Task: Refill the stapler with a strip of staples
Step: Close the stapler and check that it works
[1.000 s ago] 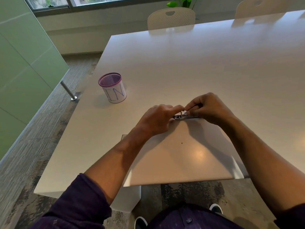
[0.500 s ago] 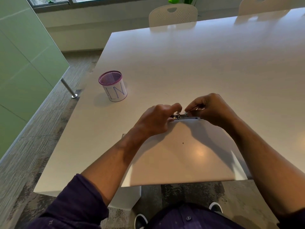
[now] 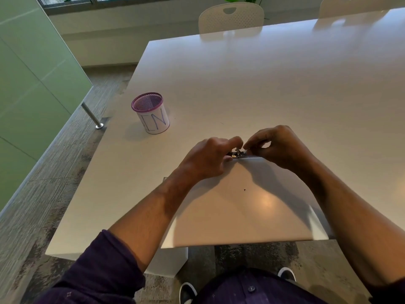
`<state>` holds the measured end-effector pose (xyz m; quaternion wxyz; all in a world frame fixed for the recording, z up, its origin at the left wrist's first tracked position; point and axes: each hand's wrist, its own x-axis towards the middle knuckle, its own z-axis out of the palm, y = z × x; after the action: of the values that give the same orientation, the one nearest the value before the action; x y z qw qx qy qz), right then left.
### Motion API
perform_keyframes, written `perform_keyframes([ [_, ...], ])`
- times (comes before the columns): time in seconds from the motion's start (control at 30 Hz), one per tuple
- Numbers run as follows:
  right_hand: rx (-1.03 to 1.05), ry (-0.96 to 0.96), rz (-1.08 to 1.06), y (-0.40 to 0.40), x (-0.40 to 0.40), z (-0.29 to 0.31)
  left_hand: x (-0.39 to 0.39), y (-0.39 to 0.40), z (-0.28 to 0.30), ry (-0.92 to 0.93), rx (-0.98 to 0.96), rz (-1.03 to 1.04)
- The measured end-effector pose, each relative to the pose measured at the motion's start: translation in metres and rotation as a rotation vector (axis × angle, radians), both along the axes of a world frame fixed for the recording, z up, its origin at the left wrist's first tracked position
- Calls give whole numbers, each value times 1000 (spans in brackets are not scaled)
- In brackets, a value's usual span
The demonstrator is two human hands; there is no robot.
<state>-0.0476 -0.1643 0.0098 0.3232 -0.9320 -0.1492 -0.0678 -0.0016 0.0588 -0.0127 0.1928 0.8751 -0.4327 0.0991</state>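
A small metal stapler lies on the white table at the far edge of a white sheet of paper. Only its shiny middle shows between my hands. My left hand grips its left end, thumb and forefinger pinched over it. My right hand holds the right end, fingertips curled down onto the metal. Whether a staple strip sits between the fingers is hidden.
A purple mesh pen cup with a white label stands on the table to the left of my hands. White chairs are at the table's far side. The table's near edge runs just under the paper, and a green glass wall is on the left.
Both hands have stayed on the stapler, with the fingertips shifting slightly over its middle. The view has tilted a little.
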Motion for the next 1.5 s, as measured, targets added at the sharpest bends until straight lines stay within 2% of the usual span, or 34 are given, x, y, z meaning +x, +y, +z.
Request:
perform_keyframes([
  [0.3, -3, -71, -51, 6, -3, -5, 0, -1, 4, -5, 36, 15],
  [0.53, 32, 64, -89, 0, 0, -5, 1, 0, 9, 34, 35, 19],
  [0.63, 3, 47, -112, -4, 0, -2, 1, -1, 11, 52, 41, 26],
  [0.7, 58, 41, -116, -6, -1, 1, 2, -1, 11, 63, 43, 26],
  [0.87, 4, 16, -8, 1, -2, -2, 2, 0, 11, 60, 43, 16],
  [1.27, 22, -80, 1, 5, -2, -11, 1, -1, 10, 40, 45, 24],
  [1.5, -142, -46, 121, -1, 2, -6, 1, 0, 11, 66, 37, 35],
])
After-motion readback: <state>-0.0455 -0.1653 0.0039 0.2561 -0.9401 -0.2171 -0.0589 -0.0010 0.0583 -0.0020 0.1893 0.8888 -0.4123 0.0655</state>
